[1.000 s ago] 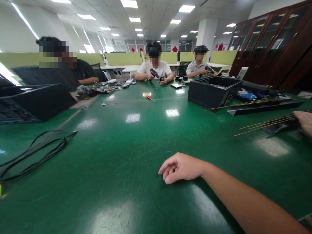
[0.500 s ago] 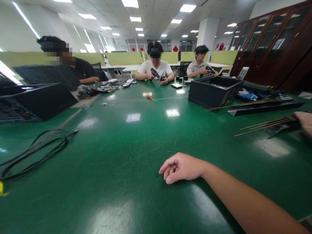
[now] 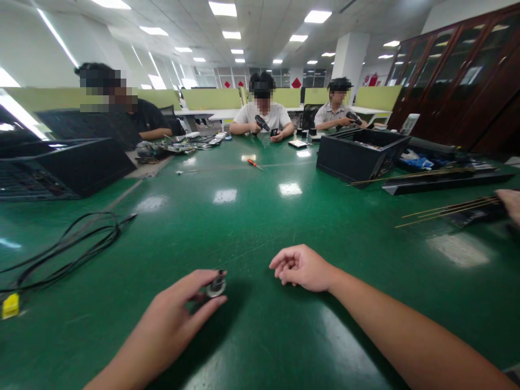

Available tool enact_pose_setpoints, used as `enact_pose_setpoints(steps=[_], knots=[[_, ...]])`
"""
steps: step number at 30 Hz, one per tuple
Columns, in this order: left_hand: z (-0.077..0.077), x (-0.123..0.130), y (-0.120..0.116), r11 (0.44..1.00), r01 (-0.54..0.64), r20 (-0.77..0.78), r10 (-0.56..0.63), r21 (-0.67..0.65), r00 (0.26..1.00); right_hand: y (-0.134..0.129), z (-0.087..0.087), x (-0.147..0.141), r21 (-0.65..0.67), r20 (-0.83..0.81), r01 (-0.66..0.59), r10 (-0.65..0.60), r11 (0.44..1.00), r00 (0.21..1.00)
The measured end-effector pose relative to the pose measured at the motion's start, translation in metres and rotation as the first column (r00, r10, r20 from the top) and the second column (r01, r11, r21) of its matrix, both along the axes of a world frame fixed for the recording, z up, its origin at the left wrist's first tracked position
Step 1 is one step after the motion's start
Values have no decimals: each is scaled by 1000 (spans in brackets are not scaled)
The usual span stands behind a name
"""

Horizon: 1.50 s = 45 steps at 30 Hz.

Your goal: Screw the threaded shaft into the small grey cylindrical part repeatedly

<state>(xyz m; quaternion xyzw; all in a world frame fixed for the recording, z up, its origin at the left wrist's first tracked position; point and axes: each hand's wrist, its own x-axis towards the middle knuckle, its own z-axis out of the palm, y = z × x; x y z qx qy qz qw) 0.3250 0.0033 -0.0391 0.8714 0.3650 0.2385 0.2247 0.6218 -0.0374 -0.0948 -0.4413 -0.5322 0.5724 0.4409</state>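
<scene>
Between the thumb and fingers of my left hand [image 3: 176, 314] is a small round metal part [image 3: 216, 286] with a dark top, held just above the green table [image 3: 244, 222]. What the part is cannot be made out. My right hand [image 3: 303, 268] rests on the table to the right of it, fingers loosely curled and apart, with nothing in them. A gap of bare table lies between the two hands.
Black cables [image 3: 87, 244] with a yellow tag [image 3: 10, 306] lie at left. Black computer cases [image 3: 353, 157] stand on both sides. An orange screwdriver [image 3: 252, 163] lies ahead. Three people sit across; another person's hand [image 3: 509, 205] is at the right edge, by thin brass rods [image 3: 442, 209].
My left hand has come into view from the lower left with the metal part in its fingers. My right hand keeps nearly the same pose, and the view has shifted slightly.
</scene>
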Motion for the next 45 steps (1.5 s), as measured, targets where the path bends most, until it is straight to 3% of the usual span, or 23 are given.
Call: enact_pose_setpoints(steps=[3, 6, 9, 15, 19, 23, 31, 45], knots=[[-11, 57, 13, 972, 152, -10, -157, -180, 988, 8, -4, -3, 75, -60, 91, -86, 993, 994], [-20, 83, 16, 963, 192, 27, -190, -191, 981, 8, -3, -4, 144, -60, 109, -102, 983, 993], [-24, 79, 14, 975, 173, 21, -172, -140, 985, 2, -1, -5, 251, 70, 64, -84, 966, 994], [-26, 68, 7, 961, 247, 61, -241, -124, 969, -9, 9, -10, 321, 308, 17, -121, 947, 944], [-31, 70, 8, 970, 189, 117, -172, -153, 978, -11, 13, -12, 356, 394, -4, -147, 934, 908], [-32, 70, 10, 963, 138, 144, -106, -232, 984, -12, 13, -14, 351, 423, -17, -143, 936, 895], [-26, 70, 9, 953, 179, 120, -153, -246, 981, -14, 17, -14, 337, 446, -13, -148, 941, 883], [-25, 70, 7, 941, 210, 170, -169, -264, 971, -19, 14, -18, 426, 465, 14, -232, 904, 854]])
